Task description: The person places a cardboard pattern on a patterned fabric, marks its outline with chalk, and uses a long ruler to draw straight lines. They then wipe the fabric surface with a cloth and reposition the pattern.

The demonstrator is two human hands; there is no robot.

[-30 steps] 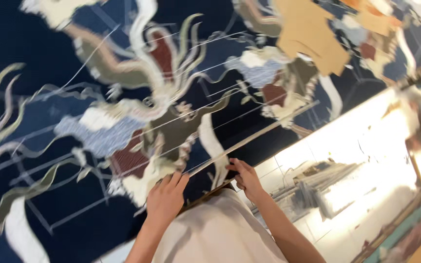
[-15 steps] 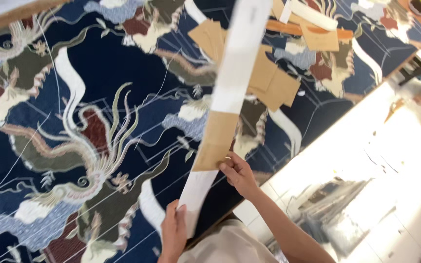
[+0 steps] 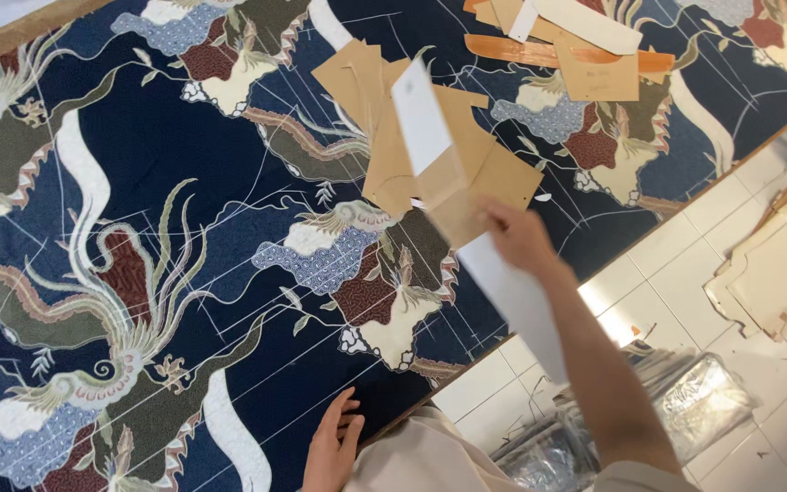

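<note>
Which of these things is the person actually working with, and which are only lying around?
In use:
- long white and brown card pattern strip, held up by the right hand
- dark blue patterned fabric with chalk lines, left hand resting on its edge

Lying about:
- brown card pattern pieces on the fabric
- orange curved ruler
- cream card sheets on the tiled floor
- clear plastic bags

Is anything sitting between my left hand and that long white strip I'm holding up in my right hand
Nothing visible. The left hand rests on the patterned fabric at the table edge; the right hand holds the long white strip up. Only flat fabric lies between them.
</note>
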